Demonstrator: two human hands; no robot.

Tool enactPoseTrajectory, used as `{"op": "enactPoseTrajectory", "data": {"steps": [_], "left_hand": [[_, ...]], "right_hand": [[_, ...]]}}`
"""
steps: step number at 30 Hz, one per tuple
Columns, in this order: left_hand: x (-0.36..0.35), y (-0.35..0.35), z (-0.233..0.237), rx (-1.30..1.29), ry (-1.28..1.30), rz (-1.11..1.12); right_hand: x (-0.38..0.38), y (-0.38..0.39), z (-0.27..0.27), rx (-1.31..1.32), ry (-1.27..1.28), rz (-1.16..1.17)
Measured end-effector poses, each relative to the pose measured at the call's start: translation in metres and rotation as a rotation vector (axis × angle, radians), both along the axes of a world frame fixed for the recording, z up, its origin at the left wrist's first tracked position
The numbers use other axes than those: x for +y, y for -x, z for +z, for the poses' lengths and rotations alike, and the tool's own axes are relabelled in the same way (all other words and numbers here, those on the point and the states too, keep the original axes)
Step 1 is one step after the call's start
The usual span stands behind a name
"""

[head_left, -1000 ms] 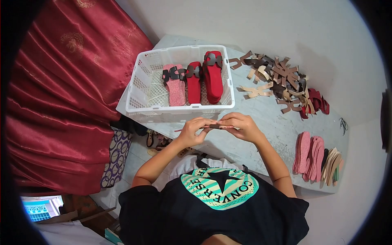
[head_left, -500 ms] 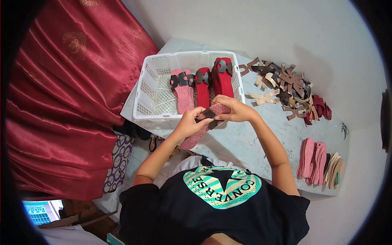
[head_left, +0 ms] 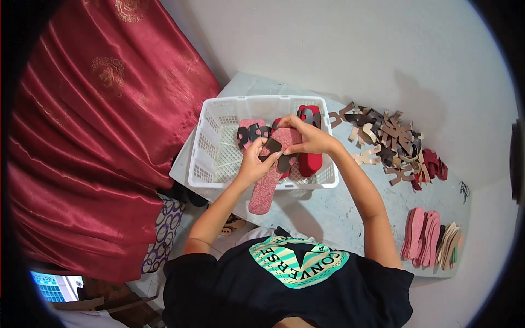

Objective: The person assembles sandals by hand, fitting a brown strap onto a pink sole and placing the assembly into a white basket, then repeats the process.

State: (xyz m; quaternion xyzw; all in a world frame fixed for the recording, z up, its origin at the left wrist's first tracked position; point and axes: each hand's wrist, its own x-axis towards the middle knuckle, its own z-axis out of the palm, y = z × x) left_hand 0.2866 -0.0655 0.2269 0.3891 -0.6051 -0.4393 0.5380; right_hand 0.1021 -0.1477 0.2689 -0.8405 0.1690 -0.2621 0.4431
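Sandal [head_left: 263, 191] sits gripped between both hands, left hand [head_left: 253, 165] at the dark strap [head_left: 272, 145], right hand [head_left: 314, 138] nearer the far end, the long axis slanting back past the left hand toward the person [head_left: 284, 306]

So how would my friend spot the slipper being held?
Find the white basket on the table. Over its near edge, left hand and right hand hold the speckled pink slipper. The slippers inside the basket aren't held; this one is.
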Motion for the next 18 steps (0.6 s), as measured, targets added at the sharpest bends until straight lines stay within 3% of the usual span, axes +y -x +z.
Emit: {"op": "enactPoseTrajectory", "data": {"steps": [2,4,5,8,10,12,14,16,18], "left_hand": [[-0.014,-0.004,0.002,0.032,0.060,0.051],[-0.032,-0.017,0.006,0.242,-0.123,0.093],[-0.042,-0.026,0.007,0.284,-0.130,0.107],[-0.073,-0.044,0.000,0.388,-0.107,0.186],[-0.094,-0.053,-0.030,0.388,-0.100,0.221],[-0.111,-0.062,-0.071,0.212,-0.117,0.332],[-0.120,-0.070,-0.111,0.115,-0.077,0.364],[-0.122,-0.076,-0.136,-0.007,-0.282,0.436],[-0.124,-0.079,-0.157,0.045,-0.311,0.438]], "right_hand": [[-0.005,-0.005,-0.003,-0.002,-0.004,-0.105],[0.006,-0.018,0.007,-0.141,-0.333,-0.451],[-0.002,-0.023,-0.016,-0.310,-0.285,-0.449],[-0.005,-0.038,-0.047,-0.464,-0.327,-0.539],[0.000,-0.045,-0.061,-0.356,-0.356,-0.593],[0.004,-0.053,-0.083,-0.225,-0.325,-0.559],[0.005,-0.057,-0.103,-0.042,-0.106,-0.475],[0.008,-0.062,-0.113,0.086,-0.163,-0.377],[0.007,-0.069,-0.130,0.179,-0.120,-0.349]]}}
